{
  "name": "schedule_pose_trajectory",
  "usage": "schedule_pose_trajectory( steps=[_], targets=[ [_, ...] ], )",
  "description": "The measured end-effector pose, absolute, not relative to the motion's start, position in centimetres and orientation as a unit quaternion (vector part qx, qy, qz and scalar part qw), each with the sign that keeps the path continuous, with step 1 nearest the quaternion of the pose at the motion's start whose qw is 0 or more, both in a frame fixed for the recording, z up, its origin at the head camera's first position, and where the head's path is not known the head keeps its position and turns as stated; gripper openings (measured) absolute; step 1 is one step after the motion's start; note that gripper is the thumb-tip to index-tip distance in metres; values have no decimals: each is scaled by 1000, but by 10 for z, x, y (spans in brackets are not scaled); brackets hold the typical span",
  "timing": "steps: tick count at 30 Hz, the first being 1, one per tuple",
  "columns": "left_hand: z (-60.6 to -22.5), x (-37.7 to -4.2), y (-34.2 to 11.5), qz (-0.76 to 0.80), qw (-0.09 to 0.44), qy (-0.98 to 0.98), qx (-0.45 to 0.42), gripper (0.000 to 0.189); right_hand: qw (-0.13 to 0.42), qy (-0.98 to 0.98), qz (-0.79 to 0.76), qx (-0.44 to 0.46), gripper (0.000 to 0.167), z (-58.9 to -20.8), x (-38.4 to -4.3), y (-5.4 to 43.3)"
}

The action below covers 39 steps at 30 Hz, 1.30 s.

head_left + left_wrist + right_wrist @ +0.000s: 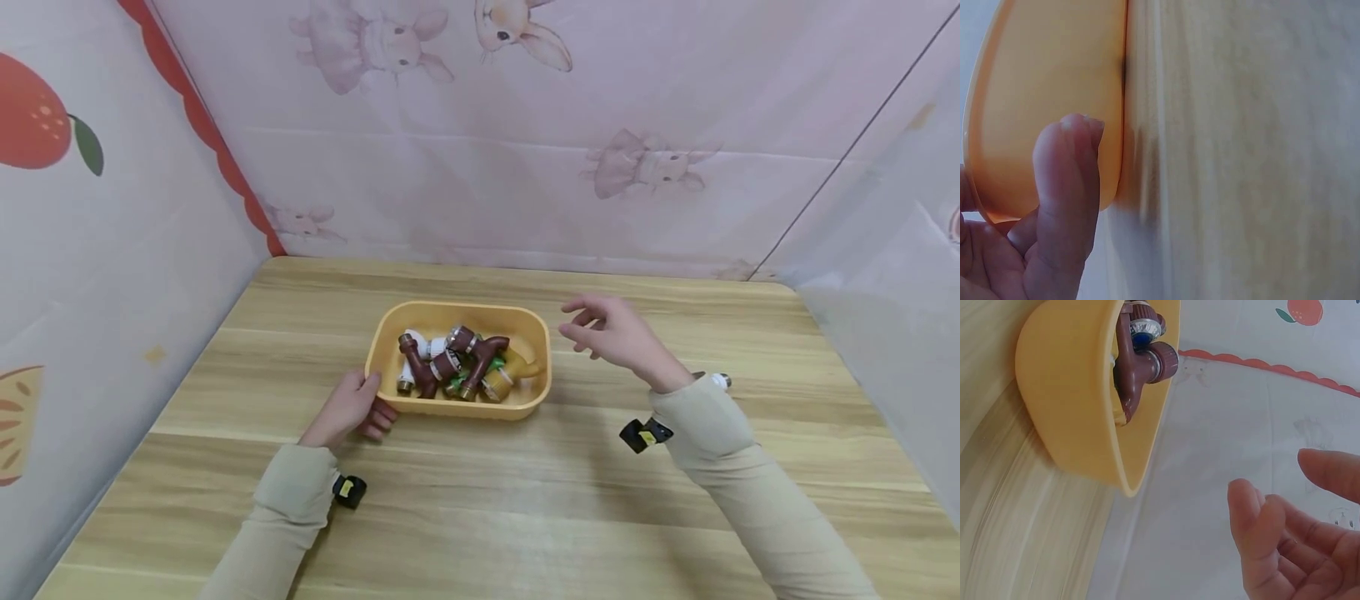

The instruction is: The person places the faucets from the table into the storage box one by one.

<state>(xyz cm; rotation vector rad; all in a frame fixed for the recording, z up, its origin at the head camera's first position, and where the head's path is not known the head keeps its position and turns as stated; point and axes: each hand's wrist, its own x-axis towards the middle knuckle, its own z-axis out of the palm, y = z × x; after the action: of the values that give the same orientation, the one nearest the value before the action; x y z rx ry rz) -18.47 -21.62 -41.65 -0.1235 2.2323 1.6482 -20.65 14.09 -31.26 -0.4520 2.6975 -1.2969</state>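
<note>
A yellow plastic basket (457, 408) holds several plastic taps: dark brown taps (486, 354), a mustard-yellow tap (510, 375), white pieces and green parts partly covered by the others. My left hand (356, 406) grips the basket's near left corner, thumb at the rim and fingers (1063, 181) along the outer wall. To the right of the basket my right hand (611, 332) hovers above the table, fingers loosely bent, thumb apart, nothing in it. In the right wrist view, a brown tap (1135, 375) shows above the basket's rim.
A white piece with a metal end (722, 381) lies on the wooden table (480, 517), partly hidden behind my right wrist. Printed cloth walls (480, 200) stand at the table's back, left and right edges.
</note>
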Motion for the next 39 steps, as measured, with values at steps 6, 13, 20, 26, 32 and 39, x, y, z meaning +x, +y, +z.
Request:
schedule_pose_trajectory(
  steps=[6, 13, 20, 26, 32, 39],
  targets=[
    [-416, -184, -216, 584, 182, 790, -43, 38, 47, 892, -423, -152, 38, -311, -201, 151],
    [-417, -185, -216, 585, 182, 789, -45, 39, 46, 899, -414, -134, 46, -311, -195, 161],
    [-418, -185, -217, 583, 183, 791, -39, 39, 40, 907, -401, -123, 52, -311, -189, 171],
    [-418, -185, -217, 590, 180, 786, -31, 38, 31, 913, -391, -113, 57, -317, -188, 181],
    [-418, -185, -217, 593, 179, 784, -35, 37, 15, 924, -366, -109, 62, -323, -186, 193],
    [-418, -185, -216, 592, 180, 785, -37, 38, -9, 937, -334, -100, 66, -331, -184, 207]
  ],
)
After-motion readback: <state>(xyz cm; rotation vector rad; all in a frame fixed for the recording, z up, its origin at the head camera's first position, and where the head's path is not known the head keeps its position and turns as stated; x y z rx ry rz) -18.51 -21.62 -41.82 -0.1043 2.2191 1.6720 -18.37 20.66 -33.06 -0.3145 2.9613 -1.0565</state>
